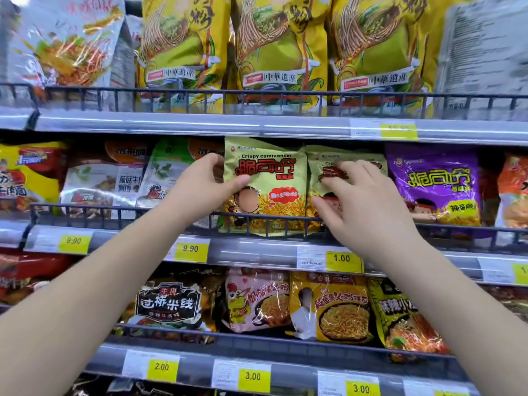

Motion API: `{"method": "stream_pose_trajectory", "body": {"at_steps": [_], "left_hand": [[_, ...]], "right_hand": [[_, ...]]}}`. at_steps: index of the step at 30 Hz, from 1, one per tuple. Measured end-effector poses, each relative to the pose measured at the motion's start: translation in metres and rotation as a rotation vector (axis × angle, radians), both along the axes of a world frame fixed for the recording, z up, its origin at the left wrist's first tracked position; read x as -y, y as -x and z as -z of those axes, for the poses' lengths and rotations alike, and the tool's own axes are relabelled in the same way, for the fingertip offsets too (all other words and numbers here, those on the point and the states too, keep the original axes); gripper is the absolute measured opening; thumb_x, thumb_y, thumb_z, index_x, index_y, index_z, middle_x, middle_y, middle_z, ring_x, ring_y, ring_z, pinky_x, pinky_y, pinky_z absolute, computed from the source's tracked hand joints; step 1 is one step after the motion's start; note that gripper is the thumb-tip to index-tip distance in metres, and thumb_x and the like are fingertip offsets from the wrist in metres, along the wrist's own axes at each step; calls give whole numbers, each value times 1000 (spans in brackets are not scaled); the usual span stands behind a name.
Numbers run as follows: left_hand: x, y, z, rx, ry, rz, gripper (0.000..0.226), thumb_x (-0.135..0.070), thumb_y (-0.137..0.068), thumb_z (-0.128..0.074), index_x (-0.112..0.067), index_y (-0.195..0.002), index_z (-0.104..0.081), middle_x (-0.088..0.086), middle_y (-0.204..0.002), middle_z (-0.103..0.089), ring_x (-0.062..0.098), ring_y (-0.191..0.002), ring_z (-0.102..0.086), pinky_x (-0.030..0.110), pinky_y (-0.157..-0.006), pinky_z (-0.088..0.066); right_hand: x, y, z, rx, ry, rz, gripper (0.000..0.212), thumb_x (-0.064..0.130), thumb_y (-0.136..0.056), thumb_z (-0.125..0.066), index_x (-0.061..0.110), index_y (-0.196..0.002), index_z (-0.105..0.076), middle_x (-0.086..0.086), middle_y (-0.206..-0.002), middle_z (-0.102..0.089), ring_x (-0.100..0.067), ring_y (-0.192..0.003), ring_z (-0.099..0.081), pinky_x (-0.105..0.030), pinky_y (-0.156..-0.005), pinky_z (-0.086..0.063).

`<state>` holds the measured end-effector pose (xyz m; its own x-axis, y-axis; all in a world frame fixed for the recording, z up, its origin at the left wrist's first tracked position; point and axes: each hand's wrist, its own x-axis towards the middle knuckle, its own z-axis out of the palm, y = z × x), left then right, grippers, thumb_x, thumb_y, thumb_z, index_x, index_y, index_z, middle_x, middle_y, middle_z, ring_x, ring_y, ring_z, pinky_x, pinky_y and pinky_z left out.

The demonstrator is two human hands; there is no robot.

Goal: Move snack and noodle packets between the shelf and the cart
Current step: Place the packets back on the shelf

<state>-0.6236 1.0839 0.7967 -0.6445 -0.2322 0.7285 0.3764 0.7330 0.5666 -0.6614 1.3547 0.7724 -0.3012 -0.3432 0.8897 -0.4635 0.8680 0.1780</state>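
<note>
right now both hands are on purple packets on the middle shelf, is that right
No, green, not purple. The head view shows the left hand pinching one green packet and the right hand on the second green packet, both on the middle shelf.

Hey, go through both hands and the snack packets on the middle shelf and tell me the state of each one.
green-gold Crispy commander snack packet, upright, left edge pinched.
second green-gold snack packet, upright beside it, touched on its front.
purple snack packet, upright, untouched.
left hand, pinches the first packet.
right hand, spread fingers rest on the second packet.
</note>
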Motion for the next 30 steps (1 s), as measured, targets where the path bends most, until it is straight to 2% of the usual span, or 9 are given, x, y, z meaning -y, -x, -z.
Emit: {"method": "stream_pose_trajectory", "body": {"at_steps": [2,4,7,10,14,15,19,23,30], "left_hand": [[1,-3,-2,-18,-25,12,55,-55,-90,-71,-18,-129,-60,-4,-111,-71,17,-98,-68,44,-86,-60],[1,-3,-3,-75,-35,7,49,-56,-95,-63,-19,-127,-61,-6,-111,-70,14,-95,-69,36,-81,-61],[-2,2,-4,-161,-145,78,26,-47,-102,-58,-25,-117,-60,-15,-100,-69,-5,-69,-66,16,-58,-57],[-1,7,-5,-205,-206,145,11,-36,-103,-60,-27,-104,-65,-14,-90,-72,-9,-55,-60,13,-52,-53],[0,12,-7,-167,-331,243,10,-32,-101,-64,-28,-93,-67,-10,-91,-72,6,-70,-60,14,-52,-51],[0,13,-7,-162,-342,256,8,-30,-100,-66,-27,-93,-67,-9,-91,-72,7,-72,-59,13,-52,-51],[6,15,-8,-174,-331,244,10,-22,-97,-71,-16,-104,-67,-5,-95,-75,2,-62,-59,15,-49,-50],[4,18,-9,-197,-322,164,11,-27,-96,-72,-19,-97,-66,-8,-83,-74,-4,-47,-53,16,-44,-47],[-3,9,-6,-196,-207,15,29,-47,-96,-67,-20,-105,-63,-5,-97,-74,7,-65,-66,17,-48,-52]], "right_hand": [[10,-6,-6,-53,48,-53,38,38,-98,-64,5,-116,-74,-16,-125,-65,-38,-120,-56,-47,-92,-48],[19,-9,-13,-15,107,-114,35,38,-100,-62,8,-116,-72,-9,-112,-66,-31,-105,-60,-39,-79,-48],[30,-8,-25,259,305,-296,35,44,-101,-60,16,-121,-69,4,-102,-68,-21,-91,-64,-37,-85,-53],[38,-1,-35,359,411,-369,38,46,-101,-60,15,-121,-70,2,-98,-76,-20,-82,-69,-34,-86,-56],[46,9,-44,546,611,-502,36,50,-98,-63,15,-97,-67,3,-55,-69,-7,-44,-59,-28,-49,-50],[48,11,-45,586,658,-546,33,47,-98,-65,14,-97,-67,2,-51,-67,-8,-41,-57,-27,-47,-49],[55,15,-47,692,844,-780,30,29,-95,-76,12,-116,-60,-5,-65,-68,-13,-45,-60,-22,-41,-44],[50,20,-46,689,902,-824,20,18,-93,-79,9,-102,-63,-3,-67,-67,-2,-41,-61,-17,-35,-36],[46,14,-38,599,876,-743,23,37,-93,-77,18,-97,-66,1,-60,-70,-7,-39,-58,-21,-40,-40]]}}
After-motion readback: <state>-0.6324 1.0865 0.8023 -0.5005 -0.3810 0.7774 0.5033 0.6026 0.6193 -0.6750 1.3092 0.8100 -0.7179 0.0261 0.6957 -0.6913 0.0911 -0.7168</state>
